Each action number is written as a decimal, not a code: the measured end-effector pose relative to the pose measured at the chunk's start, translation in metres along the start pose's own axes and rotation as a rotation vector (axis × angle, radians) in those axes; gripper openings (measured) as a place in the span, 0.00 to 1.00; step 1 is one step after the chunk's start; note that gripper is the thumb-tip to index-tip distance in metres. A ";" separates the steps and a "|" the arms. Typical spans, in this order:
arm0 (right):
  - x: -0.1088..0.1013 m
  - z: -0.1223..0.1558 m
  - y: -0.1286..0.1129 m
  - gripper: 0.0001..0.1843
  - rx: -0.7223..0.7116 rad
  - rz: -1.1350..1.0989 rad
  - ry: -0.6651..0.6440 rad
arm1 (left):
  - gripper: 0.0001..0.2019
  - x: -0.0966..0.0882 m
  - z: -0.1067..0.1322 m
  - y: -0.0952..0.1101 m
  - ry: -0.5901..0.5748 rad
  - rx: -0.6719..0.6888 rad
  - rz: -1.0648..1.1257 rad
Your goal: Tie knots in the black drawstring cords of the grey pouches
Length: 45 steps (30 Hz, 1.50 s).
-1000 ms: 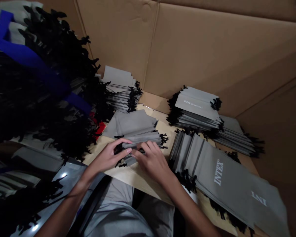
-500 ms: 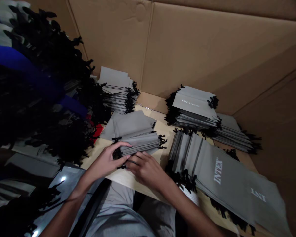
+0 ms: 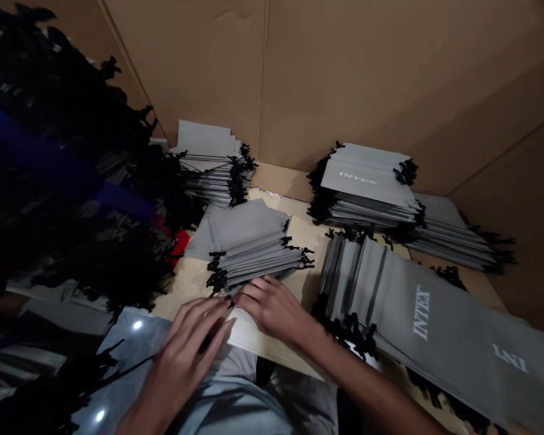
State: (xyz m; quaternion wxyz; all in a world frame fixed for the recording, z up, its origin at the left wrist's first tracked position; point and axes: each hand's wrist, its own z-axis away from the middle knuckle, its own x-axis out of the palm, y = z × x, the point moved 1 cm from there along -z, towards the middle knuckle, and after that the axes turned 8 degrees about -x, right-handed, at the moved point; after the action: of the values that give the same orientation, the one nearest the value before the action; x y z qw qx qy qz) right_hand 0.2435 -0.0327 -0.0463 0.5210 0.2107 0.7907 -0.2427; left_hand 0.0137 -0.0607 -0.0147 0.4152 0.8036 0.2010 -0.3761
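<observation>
A small stack of grey drawstring bags (image 3: 254, 244) with black cords lies on the pale wooden board (image 3: 272, 338) in front of me. My right hand (image 3: 274, 308) rests at the stack's near edge, fingers bent toward the lowest bags. My left hand (image 3: 188, 347) hovers just off the board's near left edge, fingers stretched out and holding nothing, a little away from the stack.
A fanned row of grey INTEX bags (image 3: 417, 314) lies to the right. Further stacks sit at the back left (image 3: 211, 163) and back right (image 3: 367, 187). A dark heap of bags and cords (image 3: 58, 181) fills the left. Cardboard walls (image 3: 344, 72) enclose the space.
My left hand has let go of the stack's left end and drawn back toward me, opening out. My right hand stayed at the stack's near edge. The camera shifted slightly left.
</observation>
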 end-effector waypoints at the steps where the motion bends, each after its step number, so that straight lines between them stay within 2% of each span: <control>1: 0.000 0.000 0.000 0.05 0.005 -0.001 -0.004 | 0.20 0.006 0.000 -0.005 -0.017 -0.025 -0.020; 4: -0.001 0.001 0.000 0.07 0.018 -0.008 -0.006 | 0.18 0.016 -0.002 -0.021 -0.099 -0.084 -0.011; 7: -0.003 0.003 0.001 0.06 0.022 -0.043 0.029 | 0.15 0.016 -0.004 -0.032 -0.185 -0.122 0.049; 9: -0.005 0.004 0.001 0.09 0.021 -0.079 0.063 | 0.13 0.014 -0.007 -0.034 -0.214 -0.203 0.105; 12: -0.006 0.004 0.001 0.11 0.012 -0.091 0.096 | 0.07 0.013 -0.014 -0.031 -0.190 -0.403 0.184; 14: -0.005 0.003 0.002 0.09 0.001 -0.058 0.104 | 0.08 0.014 -0.018 -0.029 -0.166 -0.500 0.211; 20: 0.002 -0.001 0.001 0.06 -0.057 0.006 0.127 | 0.13 0.014 -0.021 -0.028 -0.241 -0.575 0.209; 24: 0.006 -0.001 0.002 0.04 -0.047 0.031 0.174 | 0.16 0.017 -0.017 -0.022 -0.182 -0.609 0.277; 28: 0.009 0.002 0.002 0.06 -0.053 0.045 0.236 | 0.11 0.021 -0.012 -0.015 -0.095 -0.578 0.266; 34: 0.011 0.004 0.001 0.08 -0.070 0.035 0.252 | 0.07 0.019 -0.014 -0.006 -0.049 -0.382 0.154; 39: 0.008 0.005 0.000 0.06 -0.085 0.031 0.221 | 0.06 0.017 -0.021 0.003 -0.110 -0.238 0.040; 45: 0.005 0.006 0.001 0.10 -0.071 0.016 0.257 | 0.08 0.023 -0.029 0.007 -0.240 -0.181 -0.089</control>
State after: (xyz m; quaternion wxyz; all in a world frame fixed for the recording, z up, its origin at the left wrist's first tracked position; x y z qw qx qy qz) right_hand 0.2470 -0.0353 -0.0532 0.4247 0.2279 0.8572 -0.1814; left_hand 0.0452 -0.0403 -0.0179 0.4898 0.7026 0.2185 -0.4677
